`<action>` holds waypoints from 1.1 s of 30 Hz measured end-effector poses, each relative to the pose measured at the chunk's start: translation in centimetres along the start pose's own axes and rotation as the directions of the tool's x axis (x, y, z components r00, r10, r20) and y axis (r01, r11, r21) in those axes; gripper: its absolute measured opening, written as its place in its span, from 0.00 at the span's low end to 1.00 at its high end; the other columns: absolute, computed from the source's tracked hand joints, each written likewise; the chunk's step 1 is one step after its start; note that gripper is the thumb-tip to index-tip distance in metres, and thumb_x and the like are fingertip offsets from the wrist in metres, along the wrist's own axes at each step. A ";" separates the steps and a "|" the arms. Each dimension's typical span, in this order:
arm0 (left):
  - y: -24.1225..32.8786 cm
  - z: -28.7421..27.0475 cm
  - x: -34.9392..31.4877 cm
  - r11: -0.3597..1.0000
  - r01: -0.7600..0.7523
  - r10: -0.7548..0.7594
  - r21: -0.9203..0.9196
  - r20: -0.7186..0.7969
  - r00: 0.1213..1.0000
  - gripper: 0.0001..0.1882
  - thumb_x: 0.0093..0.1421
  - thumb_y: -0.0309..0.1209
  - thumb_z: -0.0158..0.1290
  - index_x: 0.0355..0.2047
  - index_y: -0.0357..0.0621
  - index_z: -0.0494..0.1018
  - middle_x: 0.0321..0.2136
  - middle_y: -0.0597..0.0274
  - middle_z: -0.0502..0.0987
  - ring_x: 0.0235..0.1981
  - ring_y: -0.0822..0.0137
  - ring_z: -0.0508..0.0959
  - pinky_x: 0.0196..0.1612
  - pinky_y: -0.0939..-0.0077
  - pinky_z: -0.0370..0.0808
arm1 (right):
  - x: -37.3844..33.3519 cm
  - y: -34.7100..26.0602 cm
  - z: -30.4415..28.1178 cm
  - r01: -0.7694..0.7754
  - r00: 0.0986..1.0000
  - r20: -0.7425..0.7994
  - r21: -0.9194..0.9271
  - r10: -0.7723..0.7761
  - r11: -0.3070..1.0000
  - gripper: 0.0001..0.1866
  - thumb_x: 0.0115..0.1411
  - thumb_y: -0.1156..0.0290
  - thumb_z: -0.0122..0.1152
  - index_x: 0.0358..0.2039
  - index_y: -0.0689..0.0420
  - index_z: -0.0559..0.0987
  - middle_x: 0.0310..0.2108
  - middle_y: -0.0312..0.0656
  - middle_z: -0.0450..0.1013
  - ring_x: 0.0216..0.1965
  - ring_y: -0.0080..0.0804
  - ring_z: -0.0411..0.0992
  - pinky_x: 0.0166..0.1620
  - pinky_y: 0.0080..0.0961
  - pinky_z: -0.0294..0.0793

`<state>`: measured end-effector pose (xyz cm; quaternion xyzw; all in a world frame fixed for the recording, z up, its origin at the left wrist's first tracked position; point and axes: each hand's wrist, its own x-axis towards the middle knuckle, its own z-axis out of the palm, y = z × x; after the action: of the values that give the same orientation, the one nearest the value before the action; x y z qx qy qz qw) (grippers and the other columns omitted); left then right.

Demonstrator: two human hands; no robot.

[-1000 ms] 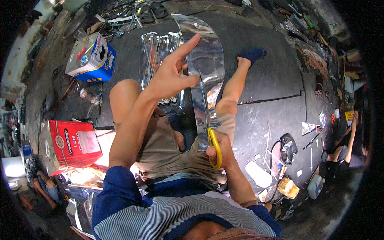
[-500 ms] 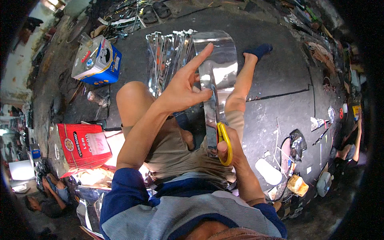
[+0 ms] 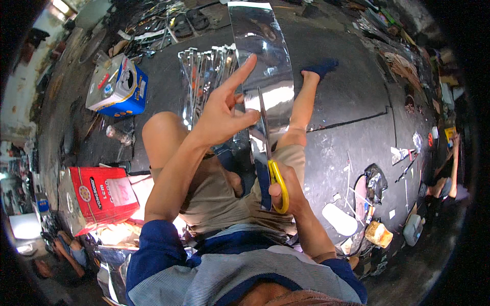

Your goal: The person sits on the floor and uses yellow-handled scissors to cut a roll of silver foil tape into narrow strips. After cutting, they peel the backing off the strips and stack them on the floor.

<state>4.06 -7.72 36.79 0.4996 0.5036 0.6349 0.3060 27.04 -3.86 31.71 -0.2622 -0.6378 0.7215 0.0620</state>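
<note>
I see L hand [image 3: 222, 115], index straight, thumb spread from it, at left edge of the shiny sheet [image 3: 263, 46], ctr, running near–far; can't tell if pinching. R hand [image 3: 290, 191], near, grips yellow-handled scissors [image 3: 272, 173].

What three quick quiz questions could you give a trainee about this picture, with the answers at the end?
1. Fill in the blank: the scissors are held in the ____.

2. True or false: the red container is left of the picture's centre.

3. Multiple choice: which thing do the scissors overlap in the view? A, the black bag; B, the shiny sheet; C, the blue sock.

Key: 1, right hand; 2, true; 3, B.
</note>
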 end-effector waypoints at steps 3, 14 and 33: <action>0.5 0.8 -0.4 0.987 0.057 -0.053 -0.151 0.029 0.998 0.47 0.47 0.12 0.53 0.67 0.44 0.47 0.68 0.62 0.47 0.60 0.72 0.60 0.45 0.90 0.71 | 1.3 1.3 -0.2 0.278 0.958 -0.048 -0.100 -0.284 0.955 0.34 0.54 0.39 0.59 0.37 0.63 0.69 0.20 0.40 0.65 0.24 0.29 0.62 0.27 0.30 0.64; -0.2 0.5 -0.7 1.000 -0.013 0.013 0.004 0.001 1.000 0.49 0.45 0.12 0.55 0.67 0.42 0.47 0.68 0.60 0.48 0.59 0.75 0.62 0.44 0.89 0.71 | -0.2 -1.1 0.0 0.149 0.988 -0.009 -0.146 -0.152 0.978 0.44 0.43 0.23 0.52 0.28 0.61 0.69 0.19 0.37 0.62 0.25 0.25 0.60 0.27 0.29 0.63; 0.7 1.6 -1.2 0.997 0.014 -0.009 -0.082 0.067 0.998 0.47 0.48 0.11 0.52 0.68 0.41 0.45 0.69 0.59 0.45 0.56 0.76 0.64 0.40 0.93 0.71 | 0.1 -0.3 0.2 0.115 0.993 0.036 -0.029 -0.114 0.993 0.54 0.43 0.21 0.50 0.48 0.65 0.71 0.26 0.32 0.67 0.26 0.15 0.64 0.31 0.15 0.67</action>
<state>6.05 -8.43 37.05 0.5046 0.4694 0.6362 0.3467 26.77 -3.98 31.93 -0.2137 -0.6638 0.7113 0.0882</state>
